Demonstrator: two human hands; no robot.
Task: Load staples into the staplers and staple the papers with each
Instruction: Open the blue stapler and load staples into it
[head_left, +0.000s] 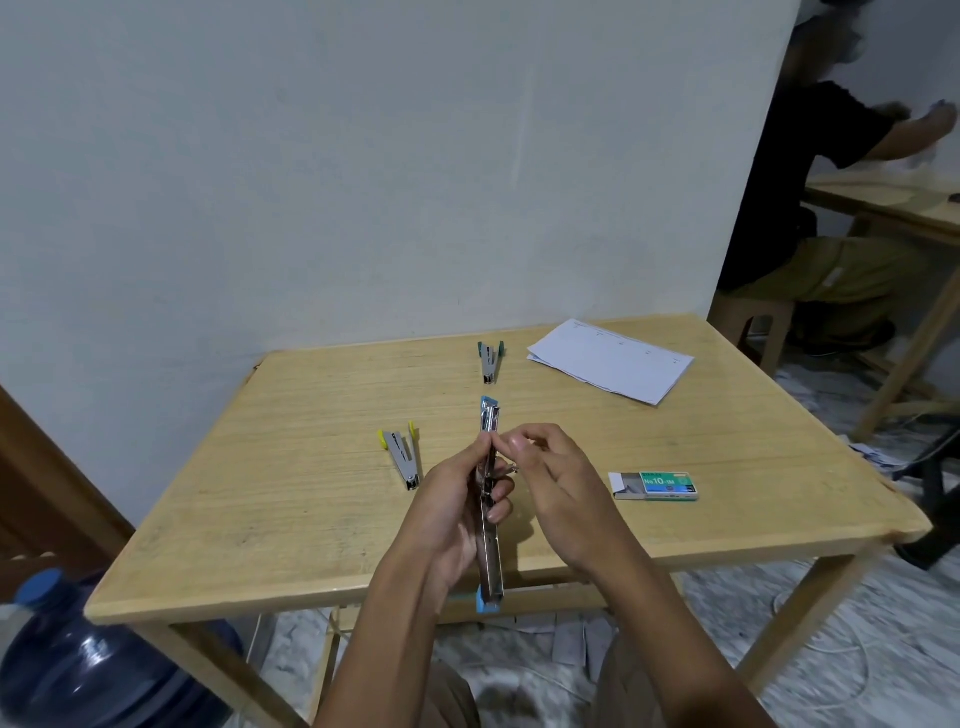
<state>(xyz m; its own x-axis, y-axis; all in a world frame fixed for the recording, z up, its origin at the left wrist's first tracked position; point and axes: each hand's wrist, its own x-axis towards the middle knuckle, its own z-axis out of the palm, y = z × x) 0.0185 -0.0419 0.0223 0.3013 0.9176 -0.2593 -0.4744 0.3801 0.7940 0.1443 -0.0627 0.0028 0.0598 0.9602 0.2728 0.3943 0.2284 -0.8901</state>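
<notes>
Chrome gleams along the blue-ended metal stapler (491, 566), swung open into one long line. The left hand (454, 512) holds it with fingers curled round its middle, above the near edge of the pale wooden table (291, 499). The right hand (558, 486) meets it from the side, thumb and forefinger pinching at the upper rail. Whatever sits between those fingertips is too small to make out.

On the tabletop a yellow-tipped metal stapler (402, 457) lies open to the left and a green-tipped metal stapler (489, 361) lies farther back. A loose stack of white printed papers (610, 361) is at the far right. A green cardboard staple box (657, 486), drawer partly out, sits just right of the hands.

A blue plastic water jug (78, 670) stands on the floor, cut off at the corner. Past the grey wall's edge, a second seated person (810, 171) is blurred.
</notes>
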